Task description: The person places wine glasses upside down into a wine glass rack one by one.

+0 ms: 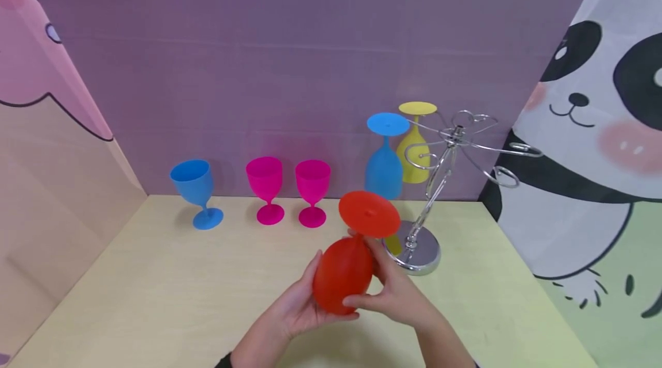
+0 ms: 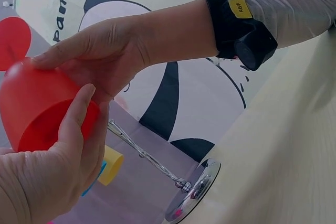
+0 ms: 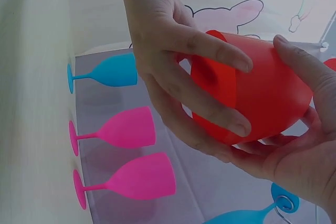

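Both hands hold a red plastic goblet point(image 1: 343, 276) above the table, tilted, its round foot point(image 1: 369, 214) up and its mouth down. My left hand point(image 1: 295, 305) cups the bowl from the left and below; in the left wrist view its fingers lie at the rim. The right hand point(image 1: 400, 296) grips the bowl and the stem end from the right, thumb low on the bowl. Just behind stands a chrome goblet rack point(image 1: 434, 195) with looped arms. A blue goblet point(image 1: 384, 172) and a yellow goblet point(image 1: 414, 152) hang upside down on its left side.
Along the table's back edge stand another blue goblet point(image 1: 193, 181) and two pink goblets, one point(image 1: 265, 181) left of the other point(image 1: 312, 184), all upright. The rack's round base point(image 1: 426, 253) rests on the pale table point(image 1: 155, 299). A purple backdrop point(image 1: 310, 69) rises behind.
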Demonstrator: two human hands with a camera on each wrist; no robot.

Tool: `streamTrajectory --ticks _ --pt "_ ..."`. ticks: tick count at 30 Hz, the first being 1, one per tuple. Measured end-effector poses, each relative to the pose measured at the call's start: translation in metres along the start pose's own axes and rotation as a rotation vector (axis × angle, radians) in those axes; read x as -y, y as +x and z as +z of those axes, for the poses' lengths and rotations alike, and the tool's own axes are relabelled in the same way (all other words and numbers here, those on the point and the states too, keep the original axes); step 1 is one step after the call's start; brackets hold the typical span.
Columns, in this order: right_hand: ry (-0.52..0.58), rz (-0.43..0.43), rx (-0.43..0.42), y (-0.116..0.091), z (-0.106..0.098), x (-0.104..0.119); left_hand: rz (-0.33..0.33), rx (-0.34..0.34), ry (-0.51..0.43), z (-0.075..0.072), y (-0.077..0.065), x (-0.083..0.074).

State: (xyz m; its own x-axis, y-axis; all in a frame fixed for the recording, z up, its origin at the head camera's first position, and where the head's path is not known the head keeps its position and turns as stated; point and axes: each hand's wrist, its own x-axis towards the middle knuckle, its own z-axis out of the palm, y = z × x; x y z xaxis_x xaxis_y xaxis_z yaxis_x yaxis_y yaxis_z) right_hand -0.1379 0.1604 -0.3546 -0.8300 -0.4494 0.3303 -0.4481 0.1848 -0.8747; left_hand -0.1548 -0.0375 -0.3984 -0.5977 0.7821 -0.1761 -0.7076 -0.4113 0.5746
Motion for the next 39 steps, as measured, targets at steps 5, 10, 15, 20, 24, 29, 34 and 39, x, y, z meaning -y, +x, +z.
streamTrajectory --ticks 5,10,15,20,24,29,34,39 --pt "-0.004 -0.009 -0.006 -0.001 0.0 0.001 0.002 0.005 0.001 0.0 0.0 0.001" --pt "-0.004 -0.019 -0.017 -0.002 0.0 0.002 0.002 0.006 0.0 0.0 -0.001 0.002" --pt "-0.01 -0.014 -0.031 -0.002 -0.002 0.002 0.002 0.01 0.01 0.001 0.0 0.002" --pt "-0.026 -0.022 -0.049 -0.004 -0.005 0.001 0.017 0.006 0.046 0.002 0.002 0.002" --pt "-0.034 -0.027 -0.08 -0.005 -0.01 0.0 0.074 -0.046 0.133 0.002 0.003 0.001" --pt "-0.036 -0.04 -0.122 -0.006 -0.019 0.0 0.161 -0.093 0.196 -0.002 0.0 -0.008" --pt "-0.073 -0.023 -0.158 -0.004 -0.027 0.0 0.26 -0.123 0.228 -0.009 -0.013 -0.029" --pt "-0.086 0.005 -0.199 -0.004 -0.038 -0.001 0.392 -0.184 0.268 -0.015 -0.037 -0.057"
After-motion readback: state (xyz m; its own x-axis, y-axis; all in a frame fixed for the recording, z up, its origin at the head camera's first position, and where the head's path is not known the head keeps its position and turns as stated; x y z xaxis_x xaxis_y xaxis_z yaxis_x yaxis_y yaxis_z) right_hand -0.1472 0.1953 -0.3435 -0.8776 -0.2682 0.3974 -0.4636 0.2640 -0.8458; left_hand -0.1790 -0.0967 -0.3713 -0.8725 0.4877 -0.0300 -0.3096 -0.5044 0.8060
